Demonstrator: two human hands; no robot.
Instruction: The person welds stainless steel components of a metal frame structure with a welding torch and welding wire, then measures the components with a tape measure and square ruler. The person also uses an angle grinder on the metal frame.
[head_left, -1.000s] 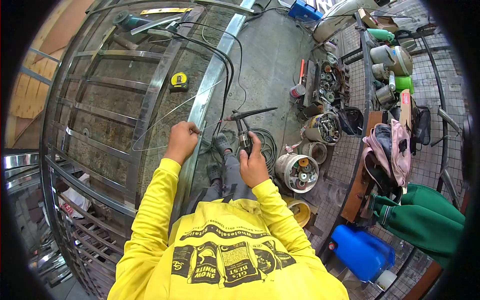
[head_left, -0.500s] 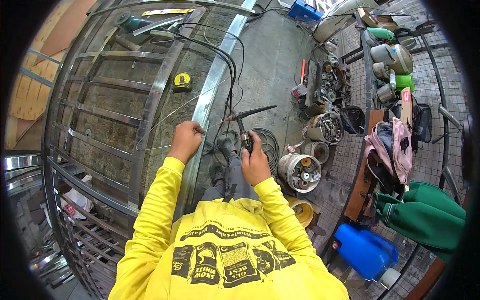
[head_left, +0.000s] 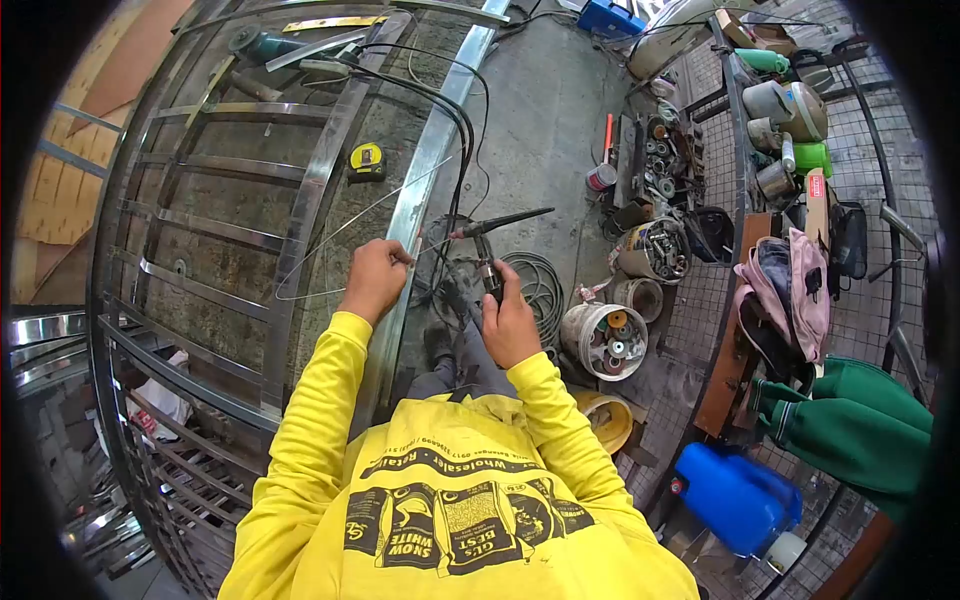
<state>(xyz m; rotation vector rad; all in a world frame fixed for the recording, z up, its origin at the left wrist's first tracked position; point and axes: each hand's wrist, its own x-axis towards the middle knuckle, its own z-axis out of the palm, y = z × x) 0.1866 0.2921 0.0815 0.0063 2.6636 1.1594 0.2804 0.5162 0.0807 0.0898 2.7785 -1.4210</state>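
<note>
My right hand [head_left: 512,322] is closed around the handle of a TIG welding torch [head_left: 487,265]. The torch's long black back cap [head_left: 520,217] points off to the right, and its head faces left. Between the fingertips of my left hand [head_left: 376,280] is a thin filler rod [head_left: 312,296], bent in a wide loop over the frame on the left. A short end of the rod sticks out toward the torch head. Just under my left hand runs a shiny metal tube [head_left: 432,165]. Black cables [head_left: 462,130] hang beside the torch.
A welded metal frame [head_left: 225,235] fills the left side, with a yellow tape measure [head_left: 367,162] and an angle grinder [head_left: 262,45] on it. Buckets [head_left: 572,338] of discs and hardware stand at right, near a mesh rack [head_left: 735,130]. Coiled cable [head_left: 545,290] lies by my feet.
My legs and feet have shifted, and the view has moved slightly. Both hands keep almost the same pose, still holding the torch and the rod.
</note>
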